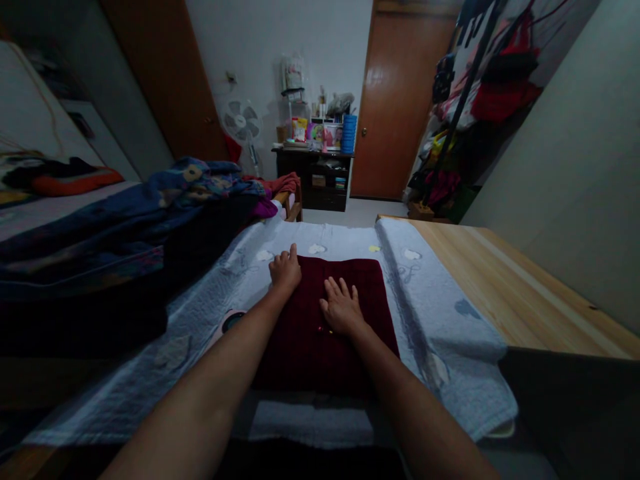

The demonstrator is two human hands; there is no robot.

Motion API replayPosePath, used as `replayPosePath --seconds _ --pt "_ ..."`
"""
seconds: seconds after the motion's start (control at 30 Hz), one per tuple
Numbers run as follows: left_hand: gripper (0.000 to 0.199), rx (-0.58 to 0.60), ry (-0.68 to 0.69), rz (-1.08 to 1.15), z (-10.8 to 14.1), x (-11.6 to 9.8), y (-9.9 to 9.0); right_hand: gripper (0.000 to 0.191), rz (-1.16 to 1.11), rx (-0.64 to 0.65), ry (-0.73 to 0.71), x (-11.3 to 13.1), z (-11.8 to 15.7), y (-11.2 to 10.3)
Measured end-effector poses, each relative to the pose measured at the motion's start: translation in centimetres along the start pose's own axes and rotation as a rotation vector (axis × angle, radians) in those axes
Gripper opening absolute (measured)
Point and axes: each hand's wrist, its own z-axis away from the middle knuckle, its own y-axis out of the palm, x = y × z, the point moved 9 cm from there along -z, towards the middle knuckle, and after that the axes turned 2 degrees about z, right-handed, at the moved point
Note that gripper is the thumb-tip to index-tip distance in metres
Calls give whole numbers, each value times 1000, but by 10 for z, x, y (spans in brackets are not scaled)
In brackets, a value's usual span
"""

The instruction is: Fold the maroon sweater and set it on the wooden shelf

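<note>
A dark red velvety cloth (320, 367), roughly rectangular, lies flat before me on a pale blue-grey patterned cover. At its far left corner rests my left hand (286, 270), fingers partly bent and one pointing away from me; no held thing shows. My right hand (343, 308) lies palm down on the middle of the cloth with its fingers spread. Beside the right wrist are tiny shiny red and yellow spots (325, 330), too small to name. A pinkish object with a dark round face (233, 321) lies left of the cloth, partly behind my left forearm.
The patterned cover (445, 300) drapes over a wooden surface (500, 273) on the right. Rumpled blue clothes or bedding (175, 193) lie at the left. Farther back stand a fan (243, 121), a dark cabinet (313, 190) with goods on it, and a wooden door (393, 100).
</note>
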Motion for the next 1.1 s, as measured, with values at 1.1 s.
replayPosePath --seconds 1.1 --pt "69 246 302 -10 75 -72 58 50 126 -101 -243 -41 -56 -21"
